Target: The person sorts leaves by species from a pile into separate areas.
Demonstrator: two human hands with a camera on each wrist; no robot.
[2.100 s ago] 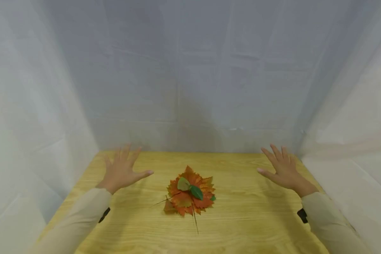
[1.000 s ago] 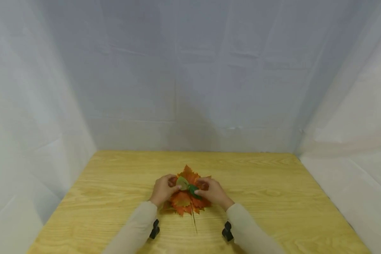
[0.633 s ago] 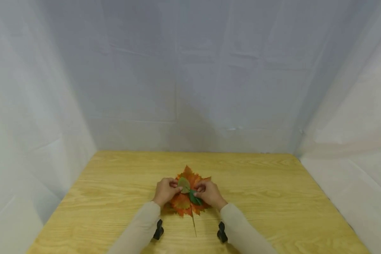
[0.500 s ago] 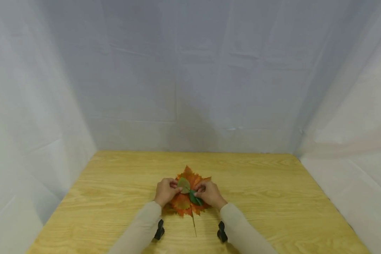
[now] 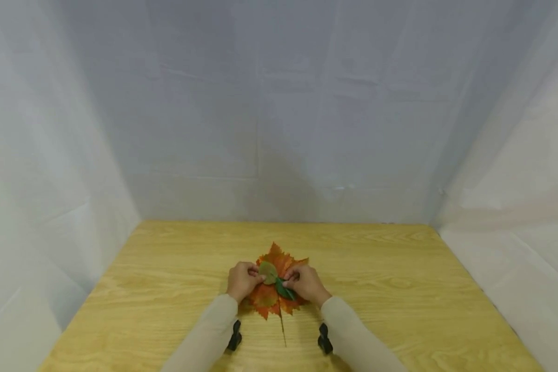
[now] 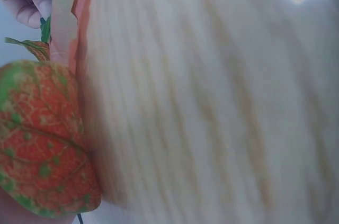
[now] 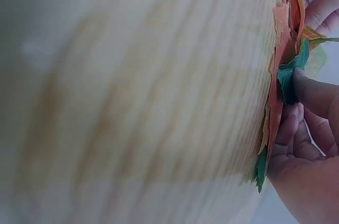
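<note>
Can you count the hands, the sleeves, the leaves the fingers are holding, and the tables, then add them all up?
Hands: 2, the left hand and the right hand
Sleeves: 2, the left sleeve and the right sleeve
Held leaves: 2, a pale green leaf and a dark green leaf
Tables: 1, the wooden table
Total: 7

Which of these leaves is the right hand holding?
The dark green leaf, pinched in the right hand. Its colour sets it apart from the paler olive-green leaf in the left hand and the orange leaves beneath both.
</note>
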